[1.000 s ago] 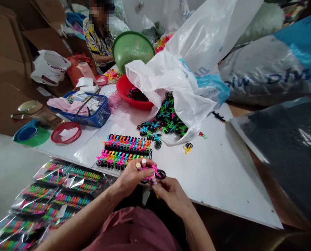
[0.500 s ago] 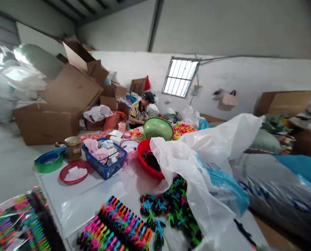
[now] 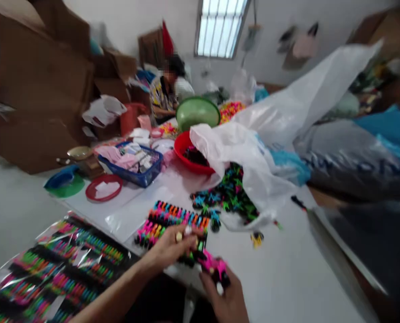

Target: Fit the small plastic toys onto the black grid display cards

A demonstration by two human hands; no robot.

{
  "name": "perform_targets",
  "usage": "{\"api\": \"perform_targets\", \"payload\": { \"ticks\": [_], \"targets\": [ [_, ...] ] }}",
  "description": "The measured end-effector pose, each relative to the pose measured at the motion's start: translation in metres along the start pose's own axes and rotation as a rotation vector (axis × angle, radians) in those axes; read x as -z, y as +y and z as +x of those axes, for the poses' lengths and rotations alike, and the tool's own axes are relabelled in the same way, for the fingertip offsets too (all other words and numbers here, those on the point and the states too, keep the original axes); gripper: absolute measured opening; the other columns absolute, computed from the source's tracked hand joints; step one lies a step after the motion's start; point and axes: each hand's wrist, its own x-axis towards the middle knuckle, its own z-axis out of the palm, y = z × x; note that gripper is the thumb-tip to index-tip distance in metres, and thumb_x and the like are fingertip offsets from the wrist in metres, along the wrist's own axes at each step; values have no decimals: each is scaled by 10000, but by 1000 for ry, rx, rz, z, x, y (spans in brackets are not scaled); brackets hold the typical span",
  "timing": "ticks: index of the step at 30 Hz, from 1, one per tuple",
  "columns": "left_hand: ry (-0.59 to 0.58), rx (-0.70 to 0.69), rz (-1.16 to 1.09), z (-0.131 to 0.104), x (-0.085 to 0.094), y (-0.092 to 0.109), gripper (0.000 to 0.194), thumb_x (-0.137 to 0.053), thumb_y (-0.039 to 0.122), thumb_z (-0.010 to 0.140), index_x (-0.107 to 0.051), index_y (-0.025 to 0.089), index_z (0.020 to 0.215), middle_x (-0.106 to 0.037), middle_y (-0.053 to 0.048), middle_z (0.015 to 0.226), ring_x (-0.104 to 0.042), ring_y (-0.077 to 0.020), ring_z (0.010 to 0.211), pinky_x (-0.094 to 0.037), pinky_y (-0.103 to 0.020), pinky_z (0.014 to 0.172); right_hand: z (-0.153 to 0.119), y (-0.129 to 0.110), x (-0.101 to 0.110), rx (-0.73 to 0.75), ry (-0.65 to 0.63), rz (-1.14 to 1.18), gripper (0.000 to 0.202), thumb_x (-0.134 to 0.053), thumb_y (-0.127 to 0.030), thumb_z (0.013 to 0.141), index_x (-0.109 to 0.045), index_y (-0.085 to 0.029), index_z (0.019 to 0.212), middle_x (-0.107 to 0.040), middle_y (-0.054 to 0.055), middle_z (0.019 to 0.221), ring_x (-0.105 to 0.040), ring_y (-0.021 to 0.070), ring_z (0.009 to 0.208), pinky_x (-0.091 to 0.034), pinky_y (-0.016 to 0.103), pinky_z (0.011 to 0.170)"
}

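Note:
My left hand [image 3: 176,244] is closed at the near edge of the white table, its fingertips on small black-and-green plastic pieces; blur hides the exact grip. My right hand [image 3: 227,296] pinches pink-and-black plastic pieces [image 3: 213,264], possibly small toy motorbikes, close beside the left fingers. Both hands wear light finger covers. Just beyond them lie tight rows of similar multicoloured pieces [image 3: 173,215]. A loose heap of black, green and blue pieces [image 3: 233,197] spills from a white plastic sack [image 3: 247,148]. One yellow-and-black piece [image 3: 256,239] lies alone to the right.
Bagged rows of coloured pieces [image 3: 62,269] lie at the lower left. A blue basket [image 3: 146,175], a red tray [image 3: 104,187], a red basin [image 3: 193,168] and a green basin [image 3: 198,114] stand farther back. Another person [image 3: 164,92] sits behind. Large sacks [image 3: 348,157] bulge at right.
The view has tilted down towards the table. Both my hands have come into view, with small plastic pieces between them at the near edge.

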Motion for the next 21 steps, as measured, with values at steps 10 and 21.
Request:
{"api": "perform_targets", "payload": {
  "ticks": [10,21],
  "targets": [
    [150,-308,657,-1,10,-25,224,-479,145,824,-641,168,977,-613,-50,931,-574,-149,869,-447,-259,788,26,66,-28,-26,212,-9,195,-559,-353,761,-570,-158,766,-586,13,618,-544,137,567,-445,239,549],
    [-172,-541,1233,-9,-15,-37,266,-483,266,884,-529,203,1138,-608,-49,991,-582,-180,872,-465,-289,758,27,103,-45,258,162,-375,148,-394,-160,767,-522,-185,839,-538,19,727,-521,144,632,-416,241,580]
  ]
}}
